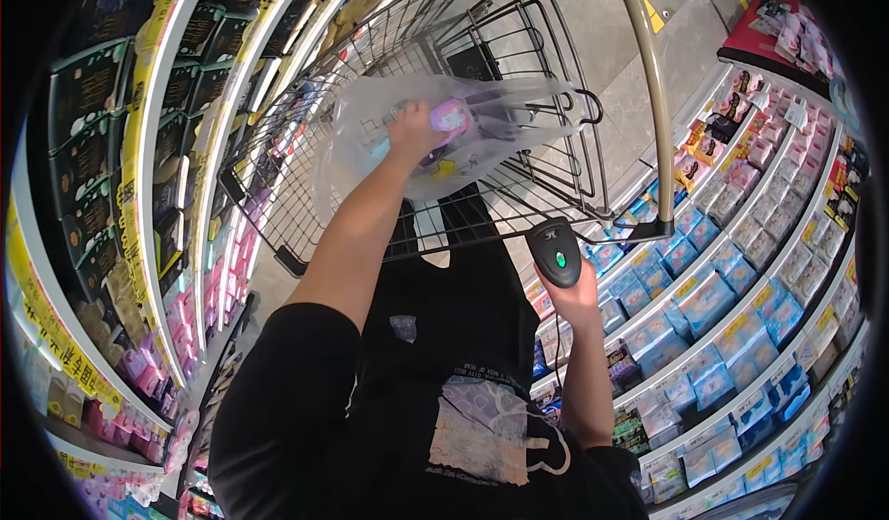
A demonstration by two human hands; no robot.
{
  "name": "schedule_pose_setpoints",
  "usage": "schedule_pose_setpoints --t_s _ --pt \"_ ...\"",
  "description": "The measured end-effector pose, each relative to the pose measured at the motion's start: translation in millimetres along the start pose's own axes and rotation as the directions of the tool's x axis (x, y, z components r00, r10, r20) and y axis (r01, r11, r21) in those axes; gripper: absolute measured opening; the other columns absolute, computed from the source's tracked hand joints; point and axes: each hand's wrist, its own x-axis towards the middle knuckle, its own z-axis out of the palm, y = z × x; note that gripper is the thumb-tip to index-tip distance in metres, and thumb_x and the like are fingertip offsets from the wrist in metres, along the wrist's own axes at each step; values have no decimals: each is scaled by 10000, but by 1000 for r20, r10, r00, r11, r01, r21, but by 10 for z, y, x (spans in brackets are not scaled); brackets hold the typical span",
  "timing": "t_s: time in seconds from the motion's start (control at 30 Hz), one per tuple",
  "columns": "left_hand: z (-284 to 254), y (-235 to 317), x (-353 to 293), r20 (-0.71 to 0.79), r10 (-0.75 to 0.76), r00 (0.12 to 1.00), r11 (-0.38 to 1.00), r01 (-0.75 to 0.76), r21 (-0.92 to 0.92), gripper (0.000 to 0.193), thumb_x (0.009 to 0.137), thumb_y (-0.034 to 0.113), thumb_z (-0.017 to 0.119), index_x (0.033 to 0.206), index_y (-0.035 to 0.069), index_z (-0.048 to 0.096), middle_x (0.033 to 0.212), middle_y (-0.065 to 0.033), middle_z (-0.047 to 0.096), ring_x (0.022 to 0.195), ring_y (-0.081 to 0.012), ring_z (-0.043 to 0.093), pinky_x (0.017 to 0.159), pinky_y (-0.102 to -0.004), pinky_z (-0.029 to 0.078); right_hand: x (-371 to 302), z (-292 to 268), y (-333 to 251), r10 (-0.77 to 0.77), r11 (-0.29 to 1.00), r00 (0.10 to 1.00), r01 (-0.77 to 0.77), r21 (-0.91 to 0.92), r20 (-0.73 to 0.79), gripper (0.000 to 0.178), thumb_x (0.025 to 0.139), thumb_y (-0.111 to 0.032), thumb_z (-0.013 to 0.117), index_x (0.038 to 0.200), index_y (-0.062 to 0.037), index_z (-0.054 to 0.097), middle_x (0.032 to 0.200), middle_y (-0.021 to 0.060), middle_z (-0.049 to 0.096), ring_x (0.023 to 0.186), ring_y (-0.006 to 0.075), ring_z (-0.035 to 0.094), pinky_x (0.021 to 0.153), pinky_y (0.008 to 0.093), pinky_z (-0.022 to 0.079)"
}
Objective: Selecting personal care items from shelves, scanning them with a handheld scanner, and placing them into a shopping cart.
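Note:
My left hand point(414, 134) reaches into the mouth of a translucent plastic bag point(356, 112) and is closed on a small purple-and-pink package point(451, 120). The bag sits in a black wire shopping cart point(528, 187), its handles stretched toward the hooks on the cart's right side. Inside the bag, a yellow patch and a pale blue one show through the plastic. My right hand point(571, 293) is wrapped round a black barcode scanner point(556, 253), whose green light is lit. From the scanner a dark cord runs down beside my forearm.
Shelves of dark green packages point(88, 122) rise close on the left. On the right, curved shelf rows hold blue packages point(708, 302) and pink ones. A beige cart handle point(659, 103) arches past the bag's right. Beyond the cart lies grey floor point(611, 66); a red display point(759, 34) stands far right.

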Motion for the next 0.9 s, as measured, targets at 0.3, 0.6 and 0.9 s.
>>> schedule_pose_setpoints --t_s 0.3,0.6,0.9 --pt "493 78 12 87 -183 979 958 158 238 925 682 441 774 1450 215 311 1287 -147 479 1256 -318 420 974 -545 350 -242 -12 18 -82 997 996 82 -6 29 261 707 -5 735 947 21 636 871 141 662 771 275 663 695 336 511" --pt "313 -809 -209 188 -302 935 937 327 -121 624 816 472 656 1294 95 525 1116 -200 647 1022 -349 628 870 -456 476 -212 133 180 50 999 995 -50 -3 87 220 717 -39 727 909 14 636 822 151 652 743 303 647 677 350 494" --pt "553 -1434 -674 625 -316 714 910 414 -13 683 795 470 675 1294 25 534 1353 -215 502 1211 -355 519 972 -401 446 -214 185 65 42 999 993 -39 -25 107 160 749 -39 707 886 12 642 785 110 661 708 203 637 647 299 484"
